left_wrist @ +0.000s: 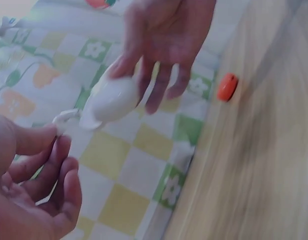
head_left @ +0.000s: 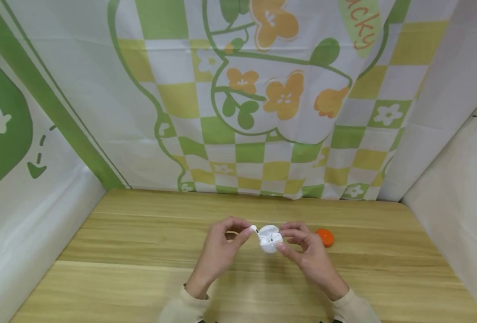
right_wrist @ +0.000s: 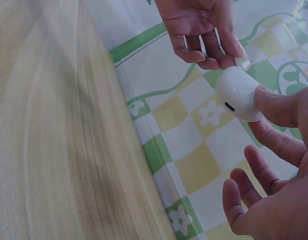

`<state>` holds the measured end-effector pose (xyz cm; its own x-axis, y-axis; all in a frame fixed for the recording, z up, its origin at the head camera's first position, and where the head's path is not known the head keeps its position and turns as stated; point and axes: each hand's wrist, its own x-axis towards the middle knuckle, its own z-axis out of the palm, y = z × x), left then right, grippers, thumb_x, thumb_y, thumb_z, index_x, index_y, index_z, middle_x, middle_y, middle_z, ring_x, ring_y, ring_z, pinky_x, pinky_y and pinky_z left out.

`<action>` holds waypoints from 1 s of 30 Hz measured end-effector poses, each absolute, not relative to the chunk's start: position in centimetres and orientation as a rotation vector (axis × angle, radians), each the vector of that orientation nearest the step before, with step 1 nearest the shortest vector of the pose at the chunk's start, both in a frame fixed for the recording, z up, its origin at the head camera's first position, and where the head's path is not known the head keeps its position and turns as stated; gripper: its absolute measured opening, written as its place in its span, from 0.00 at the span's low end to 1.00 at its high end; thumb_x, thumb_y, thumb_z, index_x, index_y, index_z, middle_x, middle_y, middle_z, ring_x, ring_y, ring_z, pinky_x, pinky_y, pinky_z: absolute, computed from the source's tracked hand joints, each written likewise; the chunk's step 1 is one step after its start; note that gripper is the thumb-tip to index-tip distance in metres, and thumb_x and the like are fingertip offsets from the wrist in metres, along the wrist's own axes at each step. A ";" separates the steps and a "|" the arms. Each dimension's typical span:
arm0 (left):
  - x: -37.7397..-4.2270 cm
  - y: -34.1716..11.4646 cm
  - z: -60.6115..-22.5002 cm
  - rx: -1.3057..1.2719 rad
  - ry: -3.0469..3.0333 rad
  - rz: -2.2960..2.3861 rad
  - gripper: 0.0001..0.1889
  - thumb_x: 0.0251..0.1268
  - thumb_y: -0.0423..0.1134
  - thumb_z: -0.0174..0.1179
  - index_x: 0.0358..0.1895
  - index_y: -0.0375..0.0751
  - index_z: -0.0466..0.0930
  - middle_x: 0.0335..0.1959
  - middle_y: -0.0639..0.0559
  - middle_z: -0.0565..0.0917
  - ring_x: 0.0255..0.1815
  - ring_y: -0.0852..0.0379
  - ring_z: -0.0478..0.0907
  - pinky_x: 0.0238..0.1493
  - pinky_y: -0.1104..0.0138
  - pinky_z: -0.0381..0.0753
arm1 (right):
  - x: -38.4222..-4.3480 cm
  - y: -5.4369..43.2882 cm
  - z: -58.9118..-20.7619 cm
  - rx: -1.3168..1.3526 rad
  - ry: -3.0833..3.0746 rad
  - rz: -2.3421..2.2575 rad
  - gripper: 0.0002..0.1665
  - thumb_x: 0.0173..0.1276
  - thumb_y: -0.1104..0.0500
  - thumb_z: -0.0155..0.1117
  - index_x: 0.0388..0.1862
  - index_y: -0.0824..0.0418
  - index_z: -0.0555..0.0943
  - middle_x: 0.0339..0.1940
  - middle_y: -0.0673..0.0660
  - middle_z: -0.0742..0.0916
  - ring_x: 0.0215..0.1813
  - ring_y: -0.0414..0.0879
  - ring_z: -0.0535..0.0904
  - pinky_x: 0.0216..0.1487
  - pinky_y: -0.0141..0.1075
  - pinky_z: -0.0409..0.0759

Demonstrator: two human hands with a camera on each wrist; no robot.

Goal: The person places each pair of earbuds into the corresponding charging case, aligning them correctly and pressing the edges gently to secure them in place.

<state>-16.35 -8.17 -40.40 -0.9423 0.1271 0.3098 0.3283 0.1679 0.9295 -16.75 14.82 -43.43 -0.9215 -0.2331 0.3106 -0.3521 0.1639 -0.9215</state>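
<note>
A white earbud charging case with its lid raised is held above the table by my right hand, thumb on the front and fingers behind. Something with a dark spot, perhaps a second earbud, shows inside it. Just left of the case, my left hand pinches a white wireless earbud between thumb and index finger. In the left wrist view the earbud is close to the case's edge; whether they touch I cannot tell. The right wrist view shows the case with a dark port slot on its underside.
An orange round object lies on the wooden table, just beyond and right of my right hand. Behind the table hangs a checkered, flower-printed cloth. Pale printed sheets border the left and right sides.
</note>
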 end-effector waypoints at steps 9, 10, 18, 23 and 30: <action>-15.5 -6.4 -40.7 -0.396 -2.263 -1.860 0.08 0.71 0.34 0.64 0.44 0.31 0.83 0.41 0.45 0.85 0.43 0.51 0.80 0.44 0.65 0.82 | -16.7 14.6 -43.6 0.572 -2.298 1.862 0.08 0.64 0.69 0.72 0.43 0.67 0.87 0.53 0.62 0.81 0.58 0.47 0.74 0.57 0.47 0.77; -15.5 -6.3 -40.7 -0.395 -2.261 -1.863 0.08 0.71 0.33 0.64 0.44 0.30 0.83 0.41 0.45 0.85 0.43 0.51 0.80 0.44 0.65 0.82 | -16.7 14.6 -43.6 0.571 -2.292 1.860 0.09 0.64 0.69 0.72 0.43 0.67 0.87 0.53 0.62 0.81 0.58 0.47 0.74 0.57 0.46 0.77; -15.3 -5.9 -40.7 -0.372 -2.273 -1.864 0.08 0.70 0.35 0.65 0.43 0.31 0.82 0.39 0.45 0.85 0.40 0.53 0.80 0.43 0.65 0.81 | -16.6 14.5 -43.6 0.554 -2.265 1.858 0.09 0.64 0.71 0.71 0.43 0.69 0.87 0.54 0.64 0.80 0.57 0.45 0.74 0.55 0.44 0.76; -15.2 -5.8 -40.7 -0.383 -2.288 -1.866 0.10 0.70 0.36 0.65 0.43 0.31 0.82 0.40 0.45 0.85 0.39 0.51 0.80 0.42 0.65 0.81 | -16.5 14.4 -43.6 0.544 -2.263 1.865 0.09 0.65 0.70 0.71 0.44 0.69 0.87 0.55 0.64 0.80 0.58 0.45 0.74 0.56 0.42 0.76; -15.1 -5.9 -40.6 -0.362 -2.310 -1.858 0.09 0.71 0.36 0.64 0.42 0.31 0.83 0.39 0.45 0.85 0.37 0.53 0.80 0.41 0.67 0.81 | -16.5 14.5 -43.6 0.532 -2.254 1.876 0.11 0.64 0.70 0.71 0.46 0.70 0.86 0.55 0.64 0.80 0.58 0.46 0.74 0.56 0.43 0.76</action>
<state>-15.14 -5.86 -40.60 -0.9588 0.0907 0.2692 0.2824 0.2012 0.9380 -16.52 14.47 -43.61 -0.9236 -0.1673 0.3448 -0.3695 0.1495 -0.9171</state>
